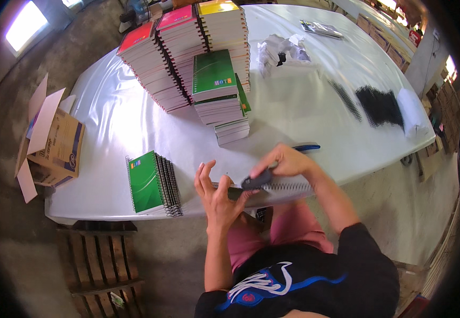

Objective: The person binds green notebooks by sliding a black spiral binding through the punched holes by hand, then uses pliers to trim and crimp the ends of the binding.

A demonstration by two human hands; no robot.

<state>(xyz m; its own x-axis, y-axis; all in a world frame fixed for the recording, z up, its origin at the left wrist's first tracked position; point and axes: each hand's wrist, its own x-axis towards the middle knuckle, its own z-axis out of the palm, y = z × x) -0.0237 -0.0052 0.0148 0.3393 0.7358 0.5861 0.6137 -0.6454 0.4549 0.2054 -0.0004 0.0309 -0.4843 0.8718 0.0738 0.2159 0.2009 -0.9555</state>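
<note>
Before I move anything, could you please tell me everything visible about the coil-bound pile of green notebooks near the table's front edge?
The pile of green notebooks lies on the white table, cover up, slightly turned. That cover looks smooth, with pale curved lines and small coloured print. Dark coils, material unclear, crowd the right side; a thinner row shows at left. No hand touches it.

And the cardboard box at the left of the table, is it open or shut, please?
Open: the cardboard box has its flaps unfolded, one hanging down outside. Its contents I cannot tell.
</note>
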